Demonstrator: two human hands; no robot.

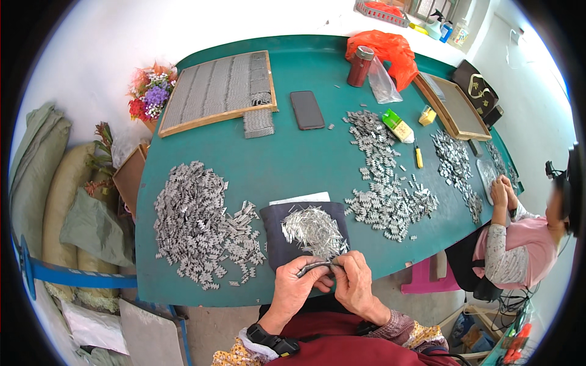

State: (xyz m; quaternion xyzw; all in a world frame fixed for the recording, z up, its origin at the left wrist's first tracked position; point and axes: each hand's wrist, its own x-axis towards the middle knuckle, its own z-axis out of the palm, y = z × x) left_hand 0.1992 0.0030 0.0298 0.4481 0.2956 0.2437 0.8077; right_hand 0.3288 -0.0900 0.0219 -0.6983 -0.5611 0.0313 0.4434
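Both my hands meet at the near edge of the green table, in front of a dark cloth [274, 224] heaped with thin, shiny metal pins [312, 229]. A short, dark grey strip of metal pieces [312, 266] lies in the closed fingers of my left hand [292, 290]. Against the strip's right end, my right hand [355, 285] is pinched; whatever sits between its fingertips is too small to make out. Left of the cloth spreads a large heap of small grey toothed metal pieces [190, 216]. More such pieces [387, 204] form a long heap to the right.
A wooden-framed tray [273, 79] of grey rows stands far left, near a phone [307, 110]. Behind are a red flask [360, 67] and red bag [390, 53]. A yellow screwdriver [419, 158] lies right. Beyond it, a co-worker's hands [502, 193] are at the table's edge.
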